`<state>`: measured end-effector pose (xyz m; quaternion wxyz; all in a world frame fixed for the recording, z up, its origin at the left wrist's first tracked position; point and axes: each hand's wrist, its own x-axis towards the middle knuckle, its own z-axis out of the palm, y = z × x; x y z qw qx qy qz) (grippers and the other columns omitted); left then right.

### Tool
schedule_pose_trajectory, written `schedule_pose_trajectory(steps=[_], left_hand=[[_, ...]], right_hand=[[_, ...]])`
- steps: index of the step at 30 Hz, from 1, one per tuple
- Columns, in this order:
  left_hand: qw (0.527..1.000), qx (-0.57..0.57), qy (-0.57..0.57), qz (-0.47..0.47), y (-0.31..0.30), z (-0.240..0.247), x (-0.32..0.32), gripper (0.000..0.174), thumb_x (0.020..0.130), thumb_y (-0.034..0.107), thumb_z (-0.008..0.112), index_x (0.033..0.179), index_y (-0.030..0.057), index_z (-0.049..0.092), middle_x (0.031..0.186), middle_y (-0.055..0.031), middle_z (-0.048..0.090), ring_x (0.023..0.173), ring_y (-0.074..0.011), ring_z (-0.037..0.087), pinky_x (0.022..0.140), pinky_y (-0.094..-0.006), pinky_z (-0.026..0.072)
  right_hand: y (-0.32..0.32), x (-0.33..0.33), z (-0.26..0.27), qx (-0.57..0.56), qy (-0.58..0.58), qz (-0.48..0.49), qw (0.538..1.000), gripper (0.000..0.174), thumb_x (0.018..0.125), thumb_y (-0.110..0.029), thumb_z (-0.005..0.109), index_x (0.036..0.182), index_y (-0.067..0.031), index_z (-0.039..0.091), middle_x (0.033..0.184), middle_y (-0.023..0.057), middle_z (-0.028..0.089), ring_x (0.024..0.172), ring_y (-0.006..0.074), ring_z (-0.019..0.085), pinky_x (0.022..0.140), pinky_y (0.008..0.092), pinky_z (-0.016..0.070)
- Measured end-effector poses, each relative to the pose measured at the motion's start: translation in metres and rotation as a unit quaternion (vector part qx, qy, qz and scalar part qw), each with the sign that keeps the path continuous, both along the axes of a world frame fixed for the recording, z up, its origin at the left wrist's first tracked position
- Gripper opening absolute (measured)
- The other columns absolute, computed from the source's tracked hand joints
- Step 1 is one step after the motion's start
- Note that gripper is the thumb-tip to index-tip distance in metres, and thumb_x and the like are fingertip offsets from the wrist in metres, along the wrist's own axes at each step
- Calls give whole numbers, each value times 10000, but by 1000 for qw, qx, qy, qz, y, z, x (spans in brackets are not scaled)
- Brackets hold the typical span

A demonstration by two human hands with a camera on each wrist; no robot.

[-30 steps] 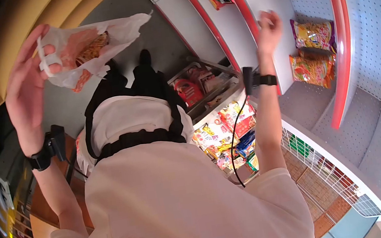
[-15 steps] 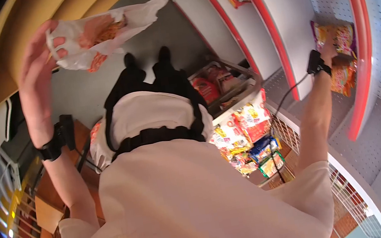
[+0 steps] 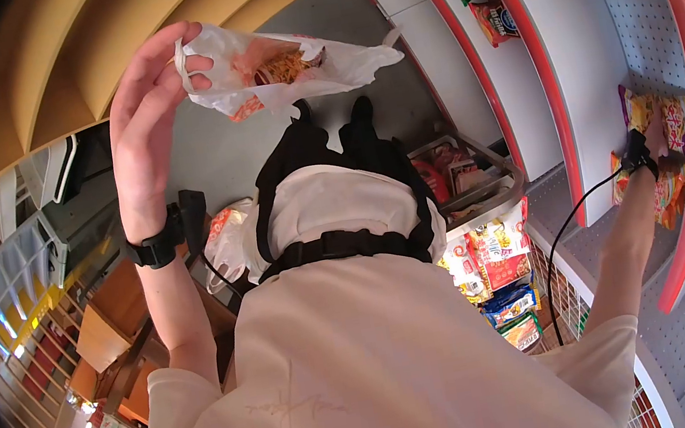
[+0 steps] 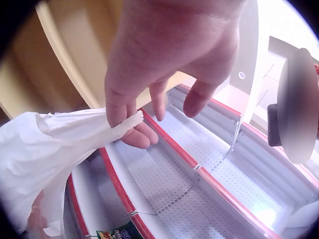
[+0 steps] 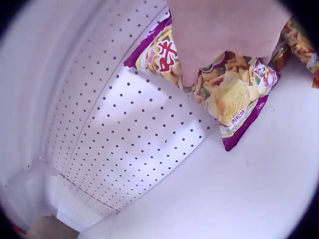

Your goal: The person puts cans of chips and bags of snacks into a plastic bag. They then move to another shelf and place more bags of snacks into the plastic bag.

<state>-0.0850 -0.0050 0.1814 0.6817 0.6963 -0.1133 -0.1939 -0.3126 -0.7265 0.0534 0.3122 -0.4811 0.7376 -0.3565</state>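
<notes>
My left hand [image 3: 145,142] is raised, its fingers hooked through the handle of a white plastic bag [image 3: 350,65]. The bag hangs with its mouth spread, and a noodle-patterned snack packet [image 3: 288,67] shows inside. In the left wrist view the handle loops over bent fingers, while the thumb stays apart. On a shelf at the right, my right hand [image 5: 224,30] grips a purple-edged snack packet [image 5: 237,97] from above, covering its middle; some fingertips are hidden. An orange packet [image 3: 671,193] lies beside it.
Red-edged shelves [image 3: 555,82] rise at the right, with green and red packets [image 3: 495,18] farther along. A wire basket [image 3: 578,315] and a metal-rimmed bin [image 3: 490,213] hold several packets. Wooden shelving [image 3: 69,69] curves along the left. Another filled plastic bag [image 3: 226,241] stands near my waist.
My right hand has reached right from the shelf edge onto the purple-edged packet. The left hand keeps its hold on the plastic bag as the view shifts.
</notes>
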Motion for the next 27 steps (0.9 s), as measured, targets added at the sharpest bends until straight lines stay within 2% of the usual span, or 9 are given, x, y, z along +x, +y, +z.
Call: schedule_pose_trajectory(steps=[2, 3, 11, 12, 17, 19, 21, 25, 27], left_hand=[[1000, -7, 1, -15, -2, 1, 0, 471, 878, 203, 505, 1294, -16, 469, 1299, -149, 503, 1023, -197, 550, 906, -337, 412], [1000, -5, 1, -16, -4, 2, 0, 471, 878, 203, 505, 1294, -16, 469, 1299, -149, 503, 1023, -197, 550, 906, -337, 412], [997, -33, 49, -47, -26, 9, -2, 485, 845, 116, 509, 1302, -30, 446, 1314, -172, 482, 1005, -221, 578, 874, -353, 453], [997, -34, 49, -48, -29, 9, -1, 485, 845, 116, 509, 1302, -30, 446, 1314, -172, 482, 1005, -221, 578, 874, -353, 453], [992, -73, 69, -72, -52, 10, 0, 502, 849, 89, 514, 1324, -39, 413, 1324, -175, 449, 997, -252, 598, 860, -386, 498], [991, -73, 76, -80, -61, 13, 0, 501, 855, 86, 511, 1329, -38, 405, 1329, -170, 443, 977, -254, 610, 869, -387, 498], [987, -84, 81, -106, -68, 14, 3, 507, 853, 83, 510, 1334, -33, 401, 1327, -172, 439, 968, -263, 621, 872, -389, 499], [978, -124, 83, -146, -81, 16, 5, 524, 849, 81, 513, 1345, -30, 387, 1323, -179, 436, 976, -270, 622, 871, -387, 500], [978, -110, 83, -156, -89, 22, 4, 537, 850, 90, 511, 1355, -26, 372, 1314, -187, 438, 991, -275, 621, 867, -385, 500]], right_hand=[[-7, -5, -1, 13, 51, 8, 999, 1216, 455, -622, 842, 1319, 32, 290, 1237, 158, 491, 1104, 290, 526, 913, 404, 463], [-7, -5, -2, 14, 51, 7, 999, 1216, 455, -622, 842, 1319, 32, 290, 1237, 158, 491, 1104, 290, 526, 913, 404, 463], [69, -2, 16, -46, -107, 169, 979, 621, 713, -260, 792, 1237, -93, 505, 1198, 69, 587, 1023, 250, 609, 754, 390, 532], [91, -1, 19, -99, -148, 272, 946, 597, 724, -193, 782, 1239, -88, 498, 1194, 53, 583, 1013, 217, 609, 739, 366, 544], [171, 17, 31, -95, -134, 303, 939, 567, 751, -141, 767, 1241, -29, 504, 1178, 85, 596, 996, 175, 610, 757, 343, 545], [212, 27, 41, -44, -144, 420, 895, 615, 766, -201, 763, 1270, -9, 468, 1220, 109, 559, 1071, 193, 575, 855, 377, 524], [245, 38, 34, -28, -137, 471, 871, 599, 794, -213, 745, 1265, 24, 459, 1223, 136, 553, 1074, 190, 568, 888, 361, 502], [324, 82, 23, 4, -121, 541, 832, 567, 755, -169, 785, 1192, 15, 474, 1176, 124, 575, 1030, 182, 583, 911, 309, 468], [365, 111, 27, 2, -188, 585, 789, 579, 714, -142, 813, 1152, 0, 462, 1133, 113, 587, 1007, 175, 590, 892, 315, 479]])
